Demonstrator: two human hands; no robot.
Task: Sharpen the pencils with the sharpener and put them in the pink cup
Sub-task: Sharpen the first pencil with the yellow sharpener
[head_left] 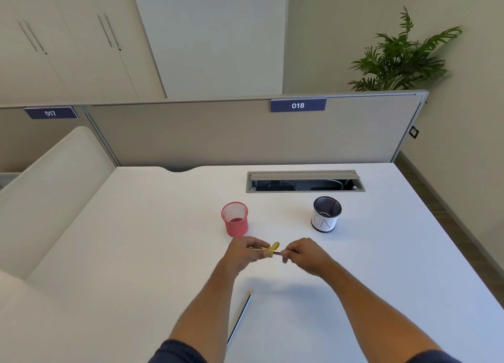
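Both hands met just in front of the pink cup on the desk. The left hand gripped the yellow sharpener; the right hand pinched a pencil entering it. A second pencil lay nearer, beneath the forearms.

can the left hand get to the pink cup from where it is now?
Probably yes. The left hand sits just in front of the pink cup with bare table between, but it is holding the yellow sharpener, so not free.
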